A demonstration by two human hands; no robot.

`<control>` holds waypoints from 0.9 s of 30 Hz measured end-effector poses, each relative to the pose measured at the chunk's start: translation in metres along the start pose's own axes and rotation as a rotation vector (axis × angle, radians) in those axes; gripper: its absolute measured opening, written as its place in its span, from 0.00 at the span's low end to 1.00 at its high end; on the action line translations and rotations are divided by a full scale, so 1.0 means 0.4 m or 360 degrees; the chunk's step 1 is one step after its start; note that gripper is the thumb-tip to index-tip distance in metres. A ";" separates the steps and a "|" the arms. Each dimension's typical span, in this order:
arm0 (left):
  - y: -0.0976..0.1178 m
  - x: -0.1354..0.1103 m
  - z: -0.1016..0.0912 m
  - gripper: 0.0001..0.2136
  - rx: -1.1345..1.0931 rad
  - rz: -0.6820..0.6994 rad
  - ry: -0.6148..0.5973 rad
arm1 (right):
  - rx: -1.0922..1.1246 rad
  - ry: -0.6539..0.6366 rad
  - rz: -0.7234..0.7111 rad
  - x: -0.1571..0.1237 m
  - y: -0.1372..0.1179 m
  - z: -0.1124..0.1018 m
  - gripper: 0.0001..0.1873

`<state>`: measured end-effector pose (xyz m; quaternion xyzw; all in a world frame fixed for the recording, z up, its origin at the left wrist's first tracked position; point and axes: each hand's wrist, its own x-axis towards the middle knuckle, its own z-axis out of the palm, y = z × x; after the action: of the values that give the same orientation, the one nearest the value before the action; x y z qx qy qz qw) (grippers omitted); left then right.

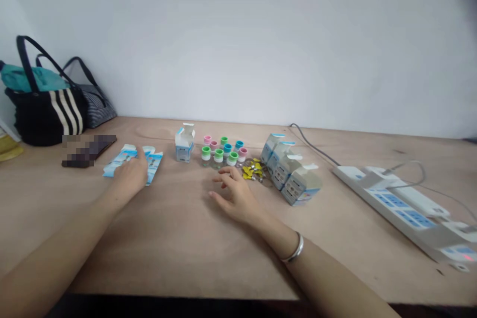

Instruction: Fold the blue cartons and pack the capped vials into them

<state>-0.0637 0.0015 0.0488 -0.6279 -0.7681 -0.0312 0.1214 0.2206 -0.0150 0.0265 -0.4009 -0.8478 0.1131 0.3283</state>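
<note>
My left hand (131, 176) rests on flattened blue-and-white cartons (154, 165) at the left of the table. Its fingertips are hidden behind the hand, so I cannot tell whether they grip one. My right hand (236, 198) hovers near the middle, fingers apart and holding nothing. Just beyond it stands a cluster of small clear bottles (218, 158) with pink, green and blue tops. Small yellow pieces with metallic parts (252, 170) lie beside my right fingers. One opened blue-and-white box (184, 151) stands left of the bottles. Several more opened boxes (294, 184) form a row at the right.
A white power strip (395, 208) with plugs and a grey cable (316, 149) lies at the right. A dark, partly pixelated flat object (100, 146) sits left of the cartons. Two bags, one black with white stripes (48, 114), stand at the far left against the wall.
</note>
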 end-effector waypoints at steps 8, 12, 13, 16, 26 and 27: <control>-0.020 -0.091 -0.159 0.17 -0.0068 0.0059 0.0314 | -0.0003 0.0066 -0.0094 0.002 0.006 -0.003 0.13; -0.001 -0.123 -0.161 0.13 -0.0690 0.0297 0.0499 | 0.0004 0.0168 -0.0148 0.001 -0.001 -0.006 0.28; 0.013 -0.122 -0.148 0.13 -0.0920 0.0394 0.0420 | -0.0008 0.0209 -0.0156 0.001 -0.003 -0.008 0.34; 0.072 -0.100 -0.083 0.12 -0.1577 0.0603 -0.0086 | -0.0119 0.0223 -0.0214 0.001 -0.013 -0.019 0.49; 0.167 -0.061 0.067 0.19 -0.2316 0.0462 -0.1059 | -0.0175 -0.0569 -0.0324 0.002 -0.019 -0.032 0.48; 0.165 -0.062 0.064 0.18 -0.2268 0.0486 -0.1006 | -0.0161 -0.0579 -0.0310 0.002 -0.019 -0.032 0.47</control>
<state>0.0011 -0.0034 0.0113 -0.6319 -0.4667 -0.3185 -0.5305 0.2239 -0.0202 0.0400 -0.3061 -0.9324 0.1086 0.1585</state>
